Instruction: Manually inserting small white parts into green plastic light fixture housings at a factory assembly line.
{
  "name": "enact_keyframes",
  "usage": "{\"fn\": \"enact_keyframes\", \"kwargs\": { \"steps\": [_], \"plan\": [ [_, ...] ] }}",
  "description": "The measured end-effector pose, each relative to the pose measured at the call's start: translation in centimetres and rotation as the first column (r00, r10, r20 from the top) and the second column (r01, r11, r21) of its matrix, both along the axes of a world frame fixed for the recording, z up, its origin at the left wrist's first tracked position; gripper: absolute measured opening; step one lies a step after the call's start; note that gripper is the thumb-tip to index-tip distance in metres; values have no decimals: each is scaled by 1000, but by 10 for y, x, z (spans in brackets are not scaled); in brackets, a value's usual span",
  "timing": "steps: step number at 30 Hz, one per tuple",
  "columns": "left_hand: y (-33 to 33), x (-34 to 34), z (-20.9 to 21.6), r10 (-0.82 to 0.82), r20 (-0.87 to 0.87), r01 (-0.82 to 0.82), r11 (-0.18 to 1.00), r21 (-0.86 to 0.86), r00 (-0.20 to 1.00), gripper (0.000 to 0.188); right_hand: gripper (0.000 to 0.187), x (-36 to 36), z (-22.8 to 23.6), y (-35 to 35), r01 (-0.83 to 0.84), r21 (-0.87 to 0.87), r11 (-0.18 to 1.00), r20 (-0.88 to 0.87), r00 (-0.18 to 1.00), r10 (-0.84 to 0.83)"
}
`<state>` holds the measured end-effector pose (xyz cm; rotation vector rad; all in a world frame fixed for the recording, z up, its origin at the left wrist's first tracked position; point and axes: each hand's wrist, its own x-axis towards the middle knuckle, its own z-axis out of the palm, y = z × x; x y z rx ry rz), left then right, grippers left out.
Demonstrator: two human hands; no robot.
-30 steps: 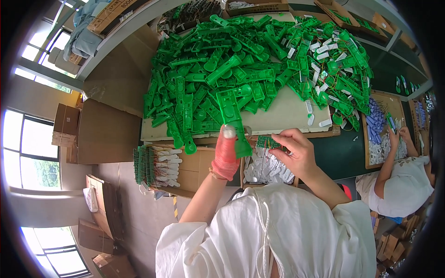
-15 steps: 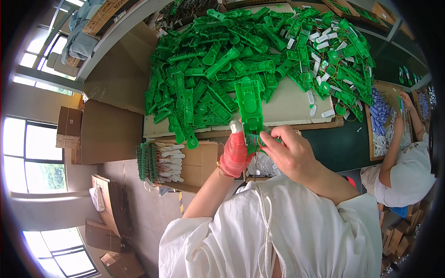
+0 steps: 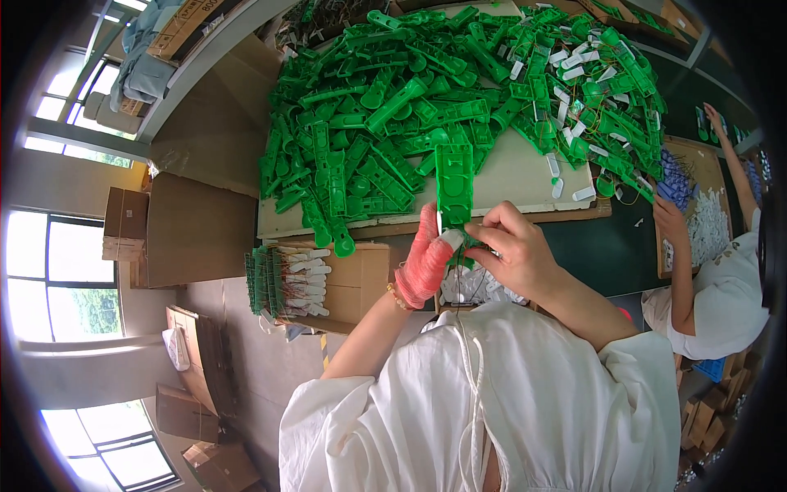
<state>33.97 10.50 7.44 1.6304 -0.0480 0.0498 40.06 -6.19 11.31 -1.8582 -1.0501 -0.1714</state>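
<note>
My left hand (image 3: 424,264), in a red glove with pale fingertips, grips a long green plastic housing (image 3: 454,184) by its lower end. The hollow side of the housing, with its moulded ribs, faces me, and its far end points away over the table. My bare right hand (image 3: 518,250) is closed, thumb and fingers pinched at the lower end of the housing. What lies between those fingertips is too small to make out. Thin dark wires (image 3: 458,299) hang below the hands. Beyond the housing lies a big heap of similar green housings (image 3: 385,107).
To the right are green housings with wires and white pieces (image 3: 566,111). A cardboard box (image 3: 352,283) holds green circuit boards (image 3: 264,283) with wired white parts. White pieces (image 3: 484,287) sit below my hands. At right, a co-worker (image 3: 709,287) sits near a tray of purple and white parts (image 3: 709,225).
The housing and my left hand have shifted slightly right, and my left thumb now lies across its lower end. My right hand has drawn up a little. The co-worker's arm now reaches farther away.
</note>
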Motion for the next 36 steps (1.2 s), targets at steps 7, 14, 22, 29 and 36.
{"fn": "enact_keyframes", "kwargs": {
  "steps": [7, 14, 22, 29, 36],
  "plan": [
    [-7, -1, -29, 216, -321, -306, 915, -264, 922, 30, 37, 5, -62, 13, -39, -107, 994, -269, 963, 9],
    [-12, 3, -42, 515, -291, -346, 809, 475, 806, 42, 19, -8, -88, 14, 72, -209, 975, -79, 993, -90],
    [17, 5, -28, 99, -196, -119, 989, -92, 976, 39, 38, 25, -80, 5, -92, -145, 985, -521, 853, 3],
    [-3, -9, -1, -56, -122, 28, 975, -222, 991, 49, 31, 16, -58, 1, -277, 282, 919, -710, 584, 394],
    [-15, -19, 6, 28, -68, -39, 987, -158, 997, 50, 21, -10, -16, -2, -125, 119, 985, -726, 666, 172]
  ]
}}
